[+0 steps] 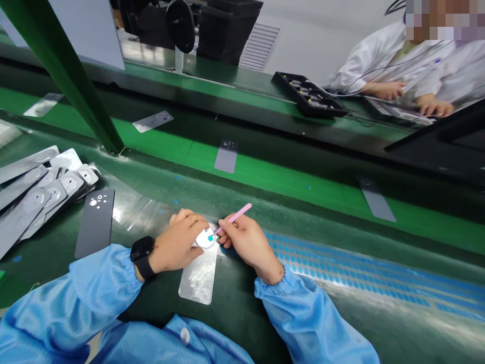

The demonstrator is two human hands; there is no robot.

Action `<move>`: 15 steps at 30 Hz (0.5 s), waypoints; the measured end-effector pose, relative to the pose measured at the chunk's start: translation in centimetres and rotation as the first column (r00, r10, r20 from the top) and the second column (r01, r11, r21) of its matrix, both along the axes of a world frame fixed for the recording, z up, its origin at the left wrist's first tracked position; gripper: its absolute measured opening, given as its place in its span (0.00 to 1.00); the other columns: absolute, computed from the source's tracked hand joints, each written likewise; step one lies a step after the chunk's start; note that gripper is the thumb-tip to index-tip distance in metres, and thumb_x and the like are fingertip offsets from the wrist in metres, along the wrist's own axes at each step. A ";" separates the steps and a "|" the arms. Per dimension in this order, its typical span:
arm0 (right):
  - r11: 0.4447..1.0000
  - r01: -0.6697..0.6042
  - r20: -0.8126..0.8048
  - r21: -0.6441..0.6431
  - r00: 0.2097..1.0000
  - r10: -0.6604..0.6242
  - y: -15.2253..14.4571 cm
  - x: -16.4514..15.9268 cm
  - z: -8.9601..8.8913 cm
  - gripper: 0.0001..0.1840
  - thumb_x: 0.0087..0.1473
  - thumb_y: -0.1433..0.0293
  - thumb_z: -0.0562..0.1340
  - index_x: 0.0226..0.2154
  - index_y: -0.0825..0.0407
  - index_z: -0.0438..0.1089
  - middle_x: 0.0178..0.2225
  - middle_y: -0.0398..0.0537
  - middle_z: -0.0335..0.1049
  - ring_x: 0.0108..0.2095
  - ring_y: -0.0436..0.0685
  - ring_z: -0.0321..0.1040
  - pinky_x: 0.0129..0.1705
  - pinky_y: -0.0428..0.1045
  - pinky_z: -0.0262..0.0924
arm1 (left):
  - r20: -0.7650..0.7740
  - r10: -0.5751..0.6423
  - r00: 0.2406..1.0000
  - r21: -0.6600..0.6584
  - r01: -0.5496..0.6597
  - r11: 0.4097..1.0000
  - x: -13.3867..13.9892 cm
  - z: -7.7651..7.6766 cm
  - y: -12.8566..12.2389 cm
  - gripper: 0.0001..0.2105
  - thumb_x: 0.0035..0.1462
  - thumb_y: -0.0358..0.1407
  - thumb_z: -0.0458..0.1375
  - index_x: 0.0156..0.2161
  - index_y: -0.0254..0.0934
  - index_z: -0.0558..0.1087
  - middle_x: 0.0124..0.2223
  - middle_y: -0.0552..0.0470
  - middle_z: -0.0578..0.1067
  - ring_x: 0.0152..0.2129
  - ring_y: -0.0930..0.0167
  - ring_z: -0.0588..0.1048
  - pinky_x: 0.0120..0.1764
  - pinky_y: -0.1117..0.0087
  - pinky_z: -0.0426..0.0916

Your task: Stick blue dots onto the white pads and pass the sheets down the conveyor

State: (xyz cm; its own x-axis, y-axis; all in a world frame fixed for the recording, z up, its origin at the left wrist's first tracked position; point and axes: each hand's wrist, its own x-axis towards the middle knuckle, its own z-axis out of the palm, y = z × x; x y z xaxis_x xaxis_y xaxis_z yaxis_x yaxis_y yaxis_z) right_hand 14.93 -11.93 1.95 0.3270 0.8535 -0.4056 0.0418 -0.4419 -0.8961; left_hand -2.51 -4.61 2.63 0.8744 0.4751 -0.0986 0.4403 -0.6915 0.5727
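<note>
Panel in hand: a silver phone back panel (199, 285) lies on the green bench (242, 323) at lower centre of the frame, long side tilted slightly from vertical, round camera area at its upper end.
Blue dot: one small blue dot (210, 238) shows on the white camera area, at the tip of the tool.
Tool: a slim pink tool (241, 212), tweezers-like; whether it has two prongs cannot be told.
Right hand: the right hand (248, 240) grasps the pink tool, pinched between thumb and curled fingers, tip angled down and left to the dot.
Left hand: the left hand (180, 240) touches the panel's upper left, fingers bent over the camera area, thumb lower on the face; clamping or only steadying, cannot tell.
Handling, judged: hold the panel flat with light left fingertips, clear of the dot; bring the tip in low, press gently, avoid dragging across the glossy face.
Forearms: left from lower left, right from lower right, converging at centre; wrists low, blue sleeves gathered at the cuffs, black watch (142, 253) on the left wrist.
Dot sheet: a strip of blue dots (341, 272) runs from just beside the right hand to the right edge.
Left of frame: dark grey panel (94, 222), then a pile of silver panels (22, 215).
</note>
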 end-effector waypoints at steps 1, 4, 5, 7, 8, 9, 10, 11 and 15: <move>1.000 0.004 0.002 0.001 1.000 -0.004 0.0 0.0 0.0 0.12 0.51 0.62 0.62 0.25 0.54 0.66 0.18 0.43 0.70 0.16 0.49 0.66 0.18 0.43 0.61 | -0.002 0.000 1.000 -0.001 0.000 1.000 0.0 0.0 0.0 0.19 0.49 0.29 0.61 0.47 0.39 0.65 0.52 0.49 0.70 0.52 0.62 0.60 0.52 0.57 0.59; 1.000 0.014 0.008 0.007 1.000 -0.014 0.0 0.0 -0.2 0.12 0.51 0.63 0.62 0.25 0.54 0.66 0.19 0.43 0.71 0.16 0.48 0.66 0.18 0.43 0.62 | -0.005 -0.001 1.000 -0.001 0.001 1.000 0.0 0.2 0.0 0.19 0.49 0.29 0.62 0.47 0.39 0.66 0.52 0.49 0.70 0.52 0.61 0.60 0.52 0.56 0.59; 1.000 0.014 0.009 0.008 1.000 -0.015 0.0 0.0 -0.3 0.12 0.51 0.63 0.62 0.25 0.54 0.66 0.19 0.44 0.71 0.16 0.48 0.66 0.18 0.43 0.62 | -0.005 -0.002 1.000 0.000 0.002 1.000 0.0 0.2 0.0 0.19 0.49 0.29 0.62 0.47 0.39 0.66 0.52 0.49 0.70 0.52 0.61 0.61 0.52 0.56 0.59; 1.000 0.018 0.009 0.008 1.000 -0.018 0.0 -0.1 -0.3 0.12 0.51 0.63 0.63 0.25 0.54 0.66 0.19 0.44 0.71 0.16 0.48 0.66 0.18 0.43 0.62 | -0.002 -0.002 1.000 0.001 0.002 1.000 0.0 0.2 -0.1 0.18 0.49 0.29 0.62 0.47 0.39 0.66 0.52 0.49 0.70 0.52 0.61 0.61 0.52 0.56 0.59; 1.000 0.017 0.010 0.007 1.000 -0.017 0.0 -0.1 -0.3 0.11 0.51 0.63 0.63 0.25 0.54 0.66 0.19 0.44 0.71 0.16 0.48 0.66 0.17 0.42 0.61 | 0.000 -0.002 1.000 0.001 0.002 1.000 0.0 0.2 -0.1 0.18 0.49 0.29 0.62 0.47 0.39 0.66 0.52 0.49 0.70 0.52 0.60 0.61 0.52 0.55 0.59; 1.000 0.017 0.011 0.006 1.000 -0.017 0.0 -0.1 -0.2 0.11 0.51 0.63 0.62 0.25 0.54 0.66 0.19 0.44 0.71 0.16 0.48 0.66 0.17 0.42 0.61 | 0.001 -0.003 1.000 0.002 0.003 1.000 0.0 0.2 -0.1 0.18 0.49 0.29 0.62 0.47 0.39 0.66 0.52 0.49 0.70 0.52 0.60 0.61 0.52 0.55 0.59; 1.000 0.016 0.012 0.006 1.000 -0.016 0.0 -0.1 -0.2 0.11 0.51 0.64 0.62 0.24 0.54 0.66 0.19 0.44 0.71 0.16 0.48 0.66 0.17 0.42 0.61 | 0.001 -0.003 1.000 0.003 0.003 1.000 0.0 0.2 -0.1 0.18 0.49 0.29 0.62 0.46 0.39 0.66 0.52 0.49 0.70 0.51 0.61 0.61 0.52 0.55 0.59; 1.000 0.017 0.009 0.008 1.000 -0.017 0.0 -0.1 -0.2 0.11 0.51 0.64 0.62 0.24 0.54 0.66 0.19 0.44 0.71 0.16 0.48 0.66 0.17 0.42 0.61 | 0.000 -0.003 1.000 0.004 0.003 1.000 0.0 0.2 -0.1 0.18 0.49 0.29 0.62 0.46 0.38 0.66 0.52 0.49 0.70 0.51 0.61 0.61 0.52 0.55 0.59; 0.999 0.043 -0.045 0.030 0.998 -0.042 0.0 0.0 -0.3 0.12 0.50 0.62 0.62 0.24 0.54 0.67 0.19 0.44 0.71 0.16 0.48 0.66 0.17 0.42 0.61 | -0.014 -0.003 1.000 0.005 0.003 1.000 0.0 0.3 0.0 0.18 0.49 0.29 0.62 0.46 0.38 0.66 0.52 0.49 0.70 0.51 0.61 0.61 0.52 0.55 0.59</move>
State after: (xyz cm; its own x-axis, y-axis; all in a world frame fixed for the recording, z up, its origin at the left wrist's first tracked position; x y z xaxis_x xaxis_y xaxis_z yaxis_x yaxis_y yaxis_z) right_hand 14.90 -11.95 1.67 0.3454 0.8518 -0.3939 -0.0162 -0.4142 -0.9100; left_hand -2.51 -4.62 2.88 0.8744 0.4731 -0.1079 0.4459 -0.6958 0.5630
